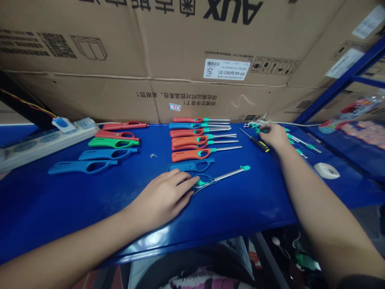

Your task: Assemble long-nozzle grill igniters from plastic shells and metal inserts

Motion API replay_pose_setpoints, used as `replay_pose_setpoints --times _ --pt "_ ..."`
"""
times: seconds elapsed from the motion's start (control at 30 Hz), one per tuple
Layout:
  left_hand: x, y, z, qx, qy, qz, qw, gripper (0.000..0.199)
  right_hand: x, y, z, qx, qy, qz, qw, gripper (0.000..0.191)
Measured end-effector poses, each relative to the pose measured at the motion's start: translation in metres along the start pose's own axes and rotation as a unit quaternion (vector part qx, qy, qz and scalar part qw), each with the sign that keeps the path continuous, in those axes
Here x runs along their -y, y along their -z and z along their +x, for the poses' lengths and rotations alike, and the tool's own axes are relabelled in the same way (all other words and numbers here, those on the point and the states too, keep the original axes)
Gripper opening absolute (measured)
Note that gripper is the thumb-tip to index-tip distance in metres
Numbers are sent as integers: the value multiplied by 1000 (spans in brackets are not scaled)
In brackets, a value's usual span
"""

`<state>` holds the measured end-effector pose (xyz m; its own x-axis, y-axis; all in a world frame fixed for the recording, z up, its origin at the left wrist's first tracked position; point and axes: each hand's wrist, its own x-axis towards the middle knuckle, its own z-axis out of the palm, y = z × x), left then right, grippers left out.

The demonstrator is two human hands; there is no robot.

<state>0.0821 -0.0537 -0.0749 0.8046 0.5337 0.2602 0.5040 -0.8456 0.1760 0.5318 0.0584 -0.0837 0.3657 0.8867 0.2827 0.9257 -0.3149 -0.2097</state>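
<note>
My left hand [168, 196] is closed over a blue lighter casing that lies on the blue table, its fingertips by a green trigger [199, 183]. A metal lighter tube [230, 174] with a green tip points right from it. Most of that casing is hidden under the hand. At the back right, my right hand [275, 136] has its fingers bent down into a pile of small green and whitish parts [255, 127]; what they pinch is hidden. A black-and-yellow screwdriver [259, 144] lies just left of this hand. Another blue casing half [191, 165] rests above my left hand.
Several red, orange and blue lighters with metal tubes [204, 140] lie in a middle row. Casings without tubes [114, 143] lie left, near a power strip [51, 138]. Metal tubes [303, 142] and a white oval object [326, 170] are right. A cardboard box [180, 60] stands behind.
</note>
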Motion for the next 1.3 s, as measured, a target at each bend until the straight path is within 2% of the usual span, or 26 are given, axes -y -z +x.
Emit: replay_pose_setpoints --times 0.13,0.2,0.3,0.43,0.57,0.7,0.83,0.93,1.07,1.3 --pt "1 0 0 -6 -5 1 1000 35 -8 0 0 -58 -34 21 997 48" --pt "1 -1 0 -9 -7 -1 1000 35 -13 -2 0 -64 -61 23 996 57" --pt "2 -2 0 -6 -6 -4 1000 35 -15 -6 -2 -29 -88 17 996 60" --pt "2 -2 0 -7 -7 -6 1000 34 -8 -7 -4 15 -92 6 996 52" --pt "2 -3 0 -15 -11 -1 1000 34 2 -1 -5 43 -93 -7 995 48" --pt "2 -2 1 -19 -12 3 1000 34 7 11 10 57 -98 -15 993 37" --pt "1 -1 0 -15 -8 -2 1000 34 4 28 38 52 -76 -41 995 37" --pt "1 -1 0 -7 -7 -8 1000 34 -1 37 54 88 -48 -69 993 36" --pt "2 -1 0 -1 -8 -19 1000 36 -8 36 63 166 -16 -91 982 34" --pt "1 0 1 8 0 -19 1000 36 -10 29 70 230 17 -104 968 36"
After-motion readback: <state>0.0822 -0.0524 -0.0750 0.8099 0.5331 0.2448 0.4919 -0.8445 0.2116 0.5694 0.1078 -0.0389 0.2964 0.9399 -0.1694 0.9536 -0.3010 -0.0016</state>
